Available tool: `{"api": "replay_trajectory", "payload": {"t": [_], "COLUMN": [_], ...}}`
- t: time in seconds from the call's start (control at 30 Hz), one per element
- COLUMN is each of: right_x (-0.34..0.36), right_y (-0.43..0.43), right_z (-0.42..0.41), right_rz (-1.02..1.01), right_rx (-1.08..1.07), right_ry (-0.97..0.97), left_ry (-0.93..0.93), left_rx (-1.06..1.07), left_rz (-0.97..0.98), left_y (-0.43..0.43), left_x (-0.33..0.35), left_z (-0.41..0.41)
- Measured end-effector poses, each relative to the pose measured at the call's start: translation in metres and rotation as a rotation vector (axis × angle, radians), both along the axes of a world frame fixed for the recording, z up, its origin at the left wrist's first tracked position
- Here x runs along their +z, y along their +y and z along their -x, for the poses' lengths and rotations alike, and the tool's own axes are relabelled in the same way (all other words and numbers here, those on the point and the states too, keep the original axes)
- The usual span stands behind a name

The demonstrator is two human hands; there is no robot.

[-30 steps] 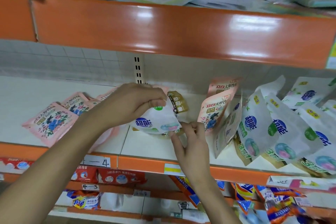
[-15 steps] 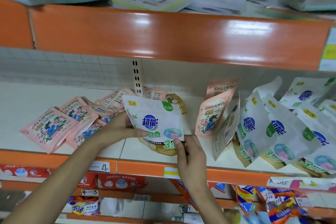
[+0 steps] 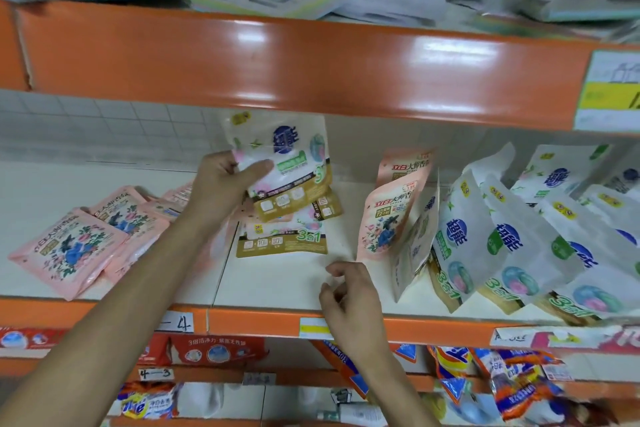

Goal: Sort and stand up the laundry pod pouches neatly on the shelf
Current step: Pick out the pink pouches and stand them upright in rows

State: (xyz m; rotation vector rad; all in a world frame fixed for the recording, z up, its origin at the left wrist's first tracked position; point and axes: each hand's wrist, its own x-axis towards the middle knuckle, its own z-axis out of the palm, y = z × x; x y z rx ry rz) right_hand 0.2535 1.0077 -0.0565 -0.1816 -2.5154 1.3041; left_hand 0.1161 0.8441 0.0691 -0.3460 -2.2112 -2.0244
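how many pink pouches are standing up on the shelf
2. The front pink pouch stands right of centre beside the white pouches; the rear pink pouch stands just behind it. Flat pink pouches lie at left; others may be hidden.

The white pouch [image 3: 284, 146] gripped in my left hand [image 3: 221, 187] reads 超能. Directly below it, a flat pouch [image 3: 282, 241] reads 3合1. To its right, a pink pouch [image 3: 391, 222] reads 立白大师香 and 72小时. Below-left of it, a shelf-edge tag [image 3: 180, 322] reads —4, and a lower tag [image 3: 156, 373] reads 4—3.
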Motion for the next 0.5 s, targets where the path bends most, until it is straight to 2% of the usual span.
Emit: {"api": "replay_trajectory", "payload": {"t": [0.17,0.33,0.5], "right_x": [0.003,0.002,0.002], "right_y": [0.003,0.009,0.008], "right_z": [0.005,0.006,0.005], "right_rz": [-0.048,-0.041,-0.034], "right_rx": [0.046,0.036,0.034], "right_ry": [-0.091,-0.111,-0.112], "left_ry": [0.044,0.015,0.012], "left_rx": [-0.027,0.037,0.067], "left_rz": [0.199,0.177,0.254], "left_y": [0.05,0.08,0.109], "left_x": [-0.019,-0.032,-0.034], "left_z": [0.015,0.036,0.042]}}
